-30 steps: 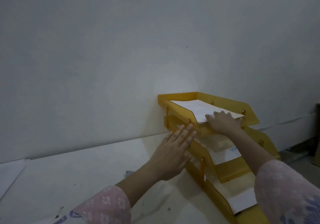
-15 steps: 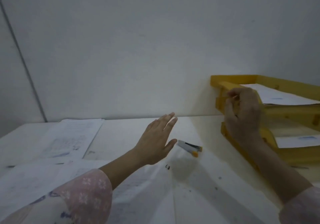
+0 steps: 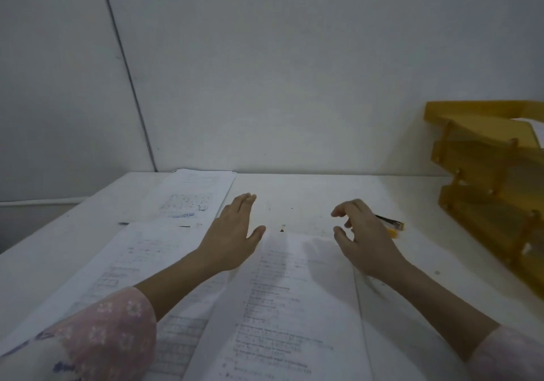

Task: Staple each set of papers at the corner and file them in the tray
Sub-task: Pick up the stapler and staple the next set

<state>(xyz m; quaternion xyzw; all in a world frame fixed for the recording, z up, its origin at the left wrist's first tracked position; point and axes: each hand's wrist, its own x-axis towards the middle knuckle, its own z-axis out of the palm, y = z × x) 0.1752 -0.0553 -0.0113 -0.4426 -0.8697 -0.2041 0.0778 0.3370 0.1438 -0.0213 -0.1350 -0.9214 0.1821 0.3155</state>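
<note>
A printed set of papers (image 3: pixel 282 307) lies on the white table right in front of me. My left hand (image 3: pixel 232 233) hovers flat with straight fingers at its upper left corner. My right hand (image 3: pixel 362 236) hangs over the upper right corner with loosely curled fingers and holds nothing. Just behind that hand lies the stapler (image 3: pixel 393 225), grey with an orange end, partly hidden by it. The yellow three-tier tray (image 3: pixel 482 174) stands at the right edge against the wall, with a white sheet showing in its top tier.
More printed sheets lie on the table to the left: one set (image 3: pixel 188 198) against the wall and another (image 3: pixel 112 268) under my left forearm. A dark pen (image 3: pixel 123 223) lies between them. A grey wall closes the back.
My view has swung left, away from the tray. My right hand left the tray's top tier and came down over the papers. My left hand dropped toward the paper's corner.
</note>
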